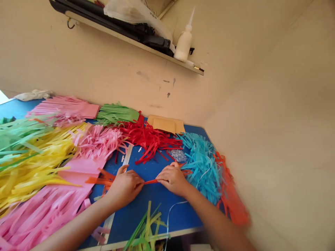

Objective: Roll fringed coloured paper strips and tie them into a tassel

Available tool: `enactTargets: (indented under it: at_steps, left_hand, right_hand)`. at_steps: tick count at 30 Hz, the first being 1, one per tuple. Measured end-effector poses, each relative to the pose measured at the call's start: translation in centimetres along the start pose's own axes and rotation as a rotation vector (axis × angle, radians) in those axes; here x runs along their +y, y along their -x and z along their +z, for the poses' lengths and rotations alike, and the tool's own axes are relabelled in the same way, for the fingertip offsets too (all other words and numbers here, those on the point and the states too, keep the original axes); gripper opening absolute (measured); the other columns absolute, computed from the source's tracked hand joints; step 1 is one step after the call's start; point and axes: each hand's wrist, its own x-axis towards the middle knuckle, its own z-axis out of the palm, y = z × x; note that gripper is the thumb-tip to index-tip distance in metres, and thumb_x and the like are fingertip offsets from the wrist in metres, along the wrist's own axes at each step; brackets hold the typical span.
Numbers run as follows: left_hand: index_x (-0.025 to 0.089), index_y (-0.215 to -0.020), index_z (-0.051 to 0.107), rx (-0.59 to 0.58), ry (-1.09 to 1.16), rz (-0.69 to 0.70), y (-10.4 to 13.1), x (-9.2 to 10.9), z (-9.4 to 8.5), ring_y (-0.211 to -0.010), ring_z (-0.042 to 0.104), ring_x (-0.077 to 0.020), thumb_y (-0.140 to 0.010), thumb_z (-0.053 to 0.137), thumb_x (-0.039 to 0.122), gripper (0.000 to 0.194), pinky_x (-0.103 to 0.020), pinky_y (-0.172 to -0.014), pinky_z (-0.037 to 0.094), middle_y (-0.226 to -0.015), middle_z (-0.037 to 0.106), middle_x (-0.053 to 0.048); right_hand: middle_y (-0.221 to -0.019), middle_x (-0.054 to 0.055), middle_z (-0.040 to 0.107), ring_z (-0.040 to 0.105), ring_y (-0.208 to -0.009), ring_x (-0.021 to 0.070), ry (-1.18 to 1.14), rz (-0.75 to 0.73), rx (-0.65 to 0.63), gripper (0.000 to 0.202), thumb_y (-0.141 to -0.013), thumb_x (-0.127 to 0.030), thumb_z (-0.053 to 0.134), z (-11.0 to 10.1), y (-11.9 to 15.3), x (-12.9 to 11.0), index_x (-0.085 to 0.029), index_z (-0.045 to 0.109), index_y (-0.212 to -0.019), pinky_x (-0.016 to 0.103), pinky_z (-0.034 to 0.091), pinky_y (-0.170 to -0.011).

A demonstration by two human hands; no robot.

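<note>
Between my two hands stretches a narrow twisted length of orange fringed paper (150, 181), just above the blue tabletop (146, 198). My left hand (127, 184) pinches its left end, and loose orange strips fan out behind that wrist. The other end is pinched by my right hand (171, 177), with more orange strips showing past its fingers. Close to my right hand lies blue fringed paper (202, 164), with a thin white string (171, 209) running over it and down the table edge. Red fringed paper (149, 136) lies beyond my hands.
Pink (60, 195), yellow (34, 160) and green fringed paper (117, 114) covers the left and back. Yellow-green strips (149, 226) hang at the front edge. Orange paper (234, 195) lies right. Above, a wall shelf (136, 43) holds a white nozzle bottle (184, 43).
</note>
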Motion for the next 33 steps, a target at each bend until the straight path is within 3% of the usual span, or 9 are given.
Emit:
enactTargets:
  at_steps: [5,9,13,15,20,25,27,31,33]
  left_hand:
    - [0.03,-0.073,0.074,-0.131,0.109,-0.076,-0.2,-0.4,-0.6,-0.08,0.066,-0.0186,-0.084,0.054,0.027,0.023,-0.045,-0.103,0.031,-0.073,0.073,0.003]
    - [0.028,-0.067,0.072,-0.204,0.167,-0.104,-0.3,-0.2,-0.9,-0.072,0.065,-0.016,-0.086,0.051,0.033,0.029,-0.038,-0.098,0.035,-0.067,0.073,0.005]
    - [0.027,-0.067,0.072,-0.214,0.189,-0.128,-0.2,-0.5,-1.1,-0.069,0.064,-0.0136,-0.086,0.051,0.035,0.029,-0.037,-0.101,0.034,-0.063,0.072,0.006]
    - [0.028,-0.069,0.073,-0.198,0.18,-0.132,-0.1,-0.8,-1.0,-0.073,0.065,-0.0149,-0.085,0.053,0.033,0.026,-0.039,-0.103,0.034,-0.065,0.072,0.004]
    - [0.031,-0.078,0.075,0.021,0.048,0.0,0.5,-0.3,-0.8,-0.081,0.065,-0.0179,-0.087,0.053,0.029,0.023,-0.051,-0.109,0.025,-0.075,0.073,0.002]
    - [0.03,-0.075,0.072,0.217,-0.07,0.196,1.1,0.3,-1.4,-0.077,0.065,-0.016,-0.092,0.051,0.026,0.028,-0.05,-0.114,0.018,-0.065,0.069,0.005]
    - [0.029,-0.073,0.07,0.24,-0.122,0.232,1.3,0.3,-1.5,-0.079,0.065,-0.0166,-0.094,0.048,0.025,0.031,-0.051,-0.115,0.015,-0.064,0.068,0.006]
    - [0.026,-0.075,0.069,0.33,-0.239,0.282,1.4,0.5,-0.7,-0.081,0.065,-0.0174,-0.099,0.04,0.023,0.038,-0.051,-0.114,0.018,-0.064,0.066,0.004]
    - [0.027,-0.084,0.07,0.385,-0.292,0.306,1.5,0.7,0.2,-0.088,0.065,-0.0188,-0.1,0.036,0.02,0.038,-0.051,-0.114,0.02,-0.073,0.07,0.003]
  right_hand:
    - [-0.088,0.0,0.073,0.064,-0.086,0.0153,-0.044,-0.005,0.022,0.005,-0.091,-0.022,0.068,0.2,0.8,1.0,-0.024,0.072,-0.09,0.038,0.031,-0.088]
    - [-0.086,0.002,0.072,0.061,-0.086,0.0157,0.097,-0.142,0.119,0.012,-0.095,-0.02,0.058,0.3,1.3,0.5,-0.022,0.069,-0.09,0.039,0.031,-0.088]
    - [-0.086,0.001,0.072,0.06,-0.09,0.0153,0.25,-0.311,0.15,0.016,-0.095,-0.012,0.052,-0.4,2.2,0.1,-0.02,0.066,-0.091,0.039,0.031,-0.089]
    - [-0.085,0.0,0.072,0.059,-0.09,0.0162,0.25,-0.3,0.142,0.014,-0.092,-0.012,0.054,-0.9,2.2,-0.3,-0.019,0.065,-0.086,0.039,0.031,-0.088]
    - [-0.099,0.002,0.073,0.061,-0.097,0.0176,0.104,-0.031,0.117,0.013,-0.088,-0.025,0.06,-0.9,0.4,-2.0,-0.02,0.067,-0.098,0.039,0.031,-0.091]
    - [-0.085,0.0,0.076,0.064,-0.084,0.015,0.171,-0.036,-0.147,0.015,-0.097,-0.028,0.058,0.3,-0.2,-1.0,-0.023,0.072,-0.095,0.039,0.029,-0.087]
    - [-0.086,-0.001,0.076,0.064,-0.087,0.0159,0.201,-0.02,-0.139,0.014,-0.097,-0.025,0.058,0.1,0.3,-0.7,-0.023,0.072,-0.092,0.04,0.027,-0.089]
    - [-0.116,0.004,0.071,0.055,-0.114,0.0215,0.239,-0.083,-0.064,0.027,-0.093,-0.033,0.063,0.0,0.7,-2.0,-0.025,0.063,-0.118,0.044,0.023,-0.1]
    - [-0.109,0.005,0.072,0.057,-0.105,0.0196,0.283,-0.123,-0.038,0.019,-0.097,-0.029,0.058,0.7,0.6,-2.7,-0.022,0.064,-0.113,0.043,0.025,-0.099]
